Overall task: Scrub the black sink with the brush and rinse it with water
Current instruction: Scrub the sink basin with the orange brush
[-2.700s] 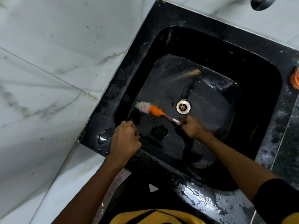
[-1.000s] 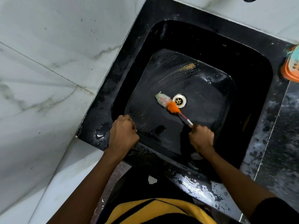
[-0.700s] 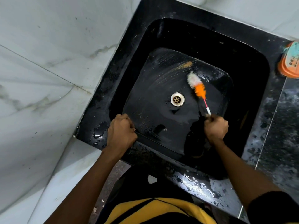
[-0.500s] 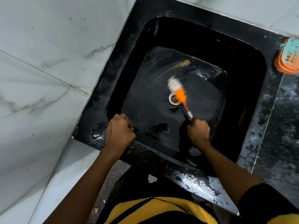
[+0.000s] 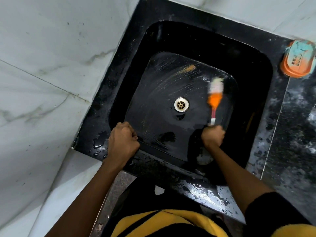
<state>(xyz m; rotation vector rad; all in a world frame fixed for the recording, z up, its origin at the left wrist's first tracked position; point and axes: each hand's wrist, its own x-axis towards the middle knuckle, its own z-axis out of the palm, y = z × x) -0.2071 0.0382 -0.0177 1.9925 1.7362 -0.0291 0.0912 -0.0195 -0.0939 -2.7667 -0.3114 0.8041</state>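
Gripping the near rim of the black sink (image 5: 253,69), the left hand (image 5: 123,142) is curling its fingers (image 5: 132,134) over the edge into the basin. Beyond those fingers the wet basin floor is lying open on all sides of the metal drain (image 5: 181,104), with steep dark walls rising around it. The right hand (image 5: 212,136) is closing its fingers in a fist round the handle of the brush (image 5: 214,98), down inside the basin near the right wall. The brush is pointing away from those fingers, its blurred orange and white bristles sitting on the basin floor to the right of the drain. Farther right, an orange soap dish (image 5: 297,59) is sitting on the speckled dark surface (image 5: 294,134), well apart from both hands. Puddles are shining on the front rim between the arms.
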